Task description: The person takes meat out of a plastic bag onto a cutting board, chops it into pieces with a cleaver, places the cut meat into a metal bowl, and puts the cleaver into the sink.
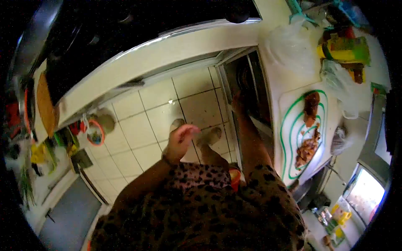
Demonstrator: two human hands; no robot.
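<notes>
Over the tiled floor, in the middle of the view, is my left hand (182, 140). Its fingers point to the right and are blurred, so their shape and any contents are unclear. My right arm reaches forward beside the counter, and my right hand (238, 100) is at the dark glass-fronted cabinet (251, 81). Its fingers are lost in shadow, and contact with the cabinet frame cannot be made out. On the counter at the right, a white board with green rings (287, 138) holds a brown piece (311, 104) and a pile of brown chopped pieces (307, 149).
A clear plastic bag (293, 44) and a yellow-green package (345, 50) lie on the right counter. A pale counter edge (167, 52) crosses the top. At the left are an orange-rimmed container (96, 133) and a grey door (71, 213). My feet stand on floor tiles.
</notes>
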